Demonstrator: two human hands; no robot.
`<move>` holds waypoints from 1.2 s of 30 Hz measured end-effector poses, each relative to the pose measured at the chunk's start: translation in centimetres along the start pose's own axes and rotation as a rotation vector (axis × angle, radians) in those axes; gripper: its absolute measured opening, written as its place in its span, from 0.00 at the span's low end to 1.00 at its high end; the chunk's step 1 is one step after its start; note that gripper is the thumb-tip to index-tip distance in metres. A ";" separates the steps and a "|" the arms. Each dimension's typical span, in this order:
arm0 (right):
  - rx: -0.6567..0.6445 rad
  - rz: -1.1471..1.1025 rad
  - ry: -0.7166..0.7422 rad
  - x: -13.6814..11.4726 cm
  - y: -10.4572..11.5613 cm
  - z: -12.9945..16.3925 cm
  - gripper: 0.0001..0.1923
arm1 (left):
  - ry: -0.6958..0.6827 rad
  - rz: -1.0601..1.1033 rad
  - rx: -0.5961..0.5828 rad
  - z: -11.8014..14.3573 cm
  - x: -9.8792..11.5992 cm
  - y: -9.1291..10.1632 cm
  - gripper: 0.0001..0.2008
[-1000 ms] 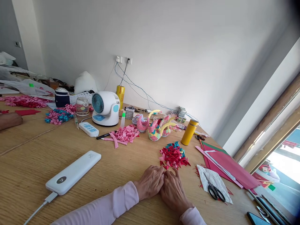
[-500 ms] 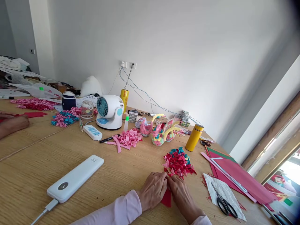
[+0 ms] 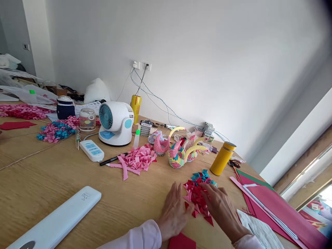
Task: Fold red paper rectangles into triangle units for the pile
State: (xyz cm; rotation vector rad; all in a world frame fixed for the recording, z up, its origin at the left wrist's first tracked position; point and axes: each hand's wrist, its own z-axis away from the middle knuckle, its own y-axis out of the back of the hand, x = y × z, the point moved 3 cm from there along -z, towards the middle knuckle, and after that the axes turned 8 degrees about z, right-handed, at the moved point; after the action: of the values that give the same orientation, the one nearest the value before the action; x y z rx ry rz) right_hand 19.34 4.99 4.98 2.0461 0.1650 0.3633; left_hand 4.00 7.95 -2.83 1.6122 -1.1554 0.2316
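Both hands on the red/teal pile point(image 3: 198, 188) of folded triangles at 6 o'clock on the table point(image 3: 52, 176). Left hand point(image 3: 174, 211) flat, fingers spread, holding nothing; right hand point(image 3: 220, 207) open over pile's 3 o'clock edge. Red sheet point(image 3: 182, 241) unfolded below wrists. Judging: many units done, plenty paper point(image 3: 275, 204) left at 3 o'clock.

Folded-triangle pile point(image 3: 198, 190) on table point(image 3: 52, 173), between left hand point(image 3: 175, 211) and right hand point(image 3: 221, 207); flask point(image 3: 222, 158) behind pile; fan point(image 3: 115, 122) far left; paper sheets point(image 3: 275, 204) right.
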 end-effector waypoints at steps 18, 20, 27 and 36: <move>-0.165 -0.023 -0.368 2.2 -8.5 3.8 0.30 | -0.075 -0.134 -0.299 -6.1 -0.3 -3.6 0.36; -0.179 -0.016 -0.411 2.0 -7.3 3.1 0.29 | -0.061 -0.143 -0.329 -6.5 0.0 -3.0 0.38; -0.192 0.021 -0.307 1.9 -2.4 7.6 0.29 | -0.001 -0.232 -0.328 -4.5 0.1 -0.7 0.37; -0.345 0.149 -0.232 6.2 -1.4 12.1 0.35 | 0.074 -0.360 -0.237 -2.4 1.5 -0.6 0.31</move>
State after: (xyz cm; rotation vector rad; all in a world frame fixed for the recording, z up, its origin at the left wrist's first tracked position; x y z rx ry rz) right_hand 29.13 -2.77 -0.45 1.7446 -0.1821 0.2242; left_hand 6.20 9.05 -1.30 1.5535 -0.7861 -0.0769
